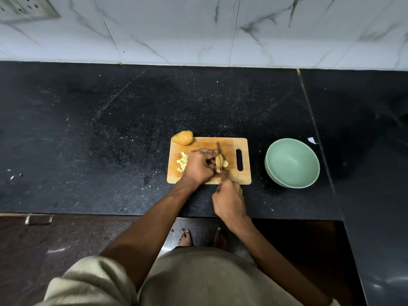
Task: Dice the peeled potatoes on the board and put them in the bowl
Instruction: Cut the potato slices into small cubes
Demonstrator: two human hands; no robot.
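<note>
No readable text, labels, brands or numbers anywhere in view, on any object or surface shown.

Green bowl [292, 162], seemingly speckled black counter [110, 129].

We're looking from a single wide-angle camera up on the person's head, tipped forward and steeply down over the dark counter [110, 129]. It faces the marble wall [220, 29] at the top of the picture, and the person's own lap and feet fill the bottom. The cutting board [242, 173] sits near, just right of centre, at arm's reach.
</note>
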